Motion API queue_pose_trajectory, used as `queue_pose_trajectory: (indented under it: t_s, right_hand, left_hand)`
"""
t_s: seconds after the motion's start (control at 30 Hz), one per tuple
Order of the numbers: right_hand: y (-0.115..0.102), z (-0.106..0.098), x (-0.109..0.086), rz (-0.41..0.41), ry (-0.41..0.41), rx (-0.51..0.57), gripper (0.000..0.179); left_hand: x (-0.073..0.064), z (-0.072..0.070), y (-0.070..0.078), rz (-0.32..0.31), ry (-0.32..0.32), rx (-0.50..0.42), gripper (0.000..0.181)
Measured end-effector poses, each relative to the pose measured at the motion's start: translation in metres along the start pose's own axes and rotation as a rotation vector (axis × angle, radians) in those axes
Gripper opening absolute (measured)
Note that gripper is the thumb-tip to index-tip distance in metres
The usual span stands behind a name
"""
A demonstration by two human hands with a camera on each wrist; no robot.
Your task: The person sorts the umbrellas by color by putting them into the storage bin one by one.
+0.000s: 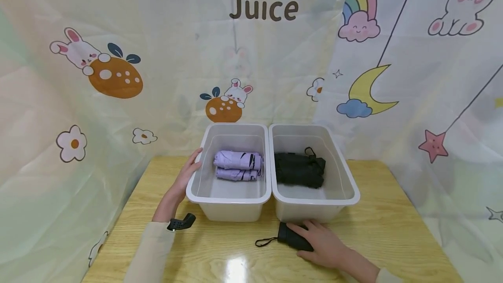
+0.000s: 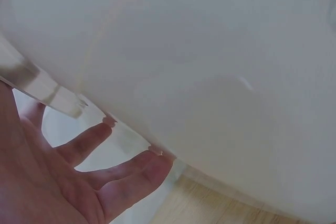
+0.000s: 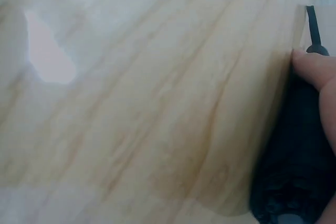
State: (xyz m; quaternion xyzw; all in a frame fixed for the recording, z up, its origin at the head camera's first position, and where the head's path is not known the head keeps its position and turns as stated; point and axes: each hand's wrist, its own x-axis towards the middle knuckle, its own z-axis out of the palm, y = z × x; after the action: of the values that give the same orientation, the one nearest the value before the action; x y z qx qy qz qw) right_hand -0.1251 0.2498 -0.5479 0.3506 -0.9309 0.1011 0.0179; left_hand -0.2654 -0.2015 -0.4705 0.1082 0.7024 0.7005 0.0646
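Note:
On the table in front of the right bin lies a black folded umbrella, its wrist loop stretched out to the left. My right hand grips it from above, thumb and fingers round its sides; the right wrist view shows the dark umbrella along the palm. My left hand touches the outer left side of the left white bin. In the left wrist view its fairly straight fingers meet the bin wall. Two lilac folded umbrellas lie inside that bin.
Beside it stands a second white bin, its rim close against the first. It holds black folded umbrellas lying together. Both bins stand on a wood-grain table, with a printed curtain hanging behind and at the sides.

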Motion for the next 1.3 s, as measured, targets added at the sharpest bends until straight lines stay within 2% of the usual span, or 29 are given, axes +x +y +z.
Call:
queue_pose_trajectory:
  t_s: [0.13, 0.4, 0.57, 0.73, 0.9, 0.97, 1.13, 1.3]
  right_hand:
    - [0.001, -0.004, 0.003, -0.047, 0.015, 0.031, 0.068]
    - [-0.005, -0.037, 0.003, -0.098, -0.105, 0.164, 0.069]
    - [-0.02, -0.081, 0.01, -0.165, -0.121, 0.291, 0.067]
    - [-0.035, -0.134, 0.018, -0.242, -0.057, 0.34, 0.071]
    - [-0.037, -0.178, 0.023, -0.257, 0.011, 0.325, 0.073]
    - [-0.034, -0.195, 0.026, -0.236, 0.043, 0.292, 0.073]
    - [-0.018, -0.227, 0.044, -0.205, 0.084, 0.234, 0.068]
    - [0.007, -0.247, 0.071, -0.185, 0.11, 0.183, 0.066]
  left_hand:
    - [0.0, 0.0, 0.0, 0.002, 0.01, 0.003, 0.056]
    - [0.003, 0.005, -0.002, -0.003, 0.004, -0.007, 0.056]
    - [0.004, 0.004, 0.001, 0.008, -0.001, -0.009, 0.056]
    - [0.003, 0.001, 0.004, 0.01, 0.006, 0.016, 0.055]
    - [-0.002, -0.001, 0.002, -0.01, 0.01, 0.025, 0.055]
    - [-0.001, 0.0, 0.002, 0.0, 0.006, 0.021, 0.055]
    - [-0.001, 0.001, 0.002, -0.002, 0.006, 0.006, 0.054]
    - [0.001, 0.0, 0.0, -0.008, -0.006, -0.021, 0.056]
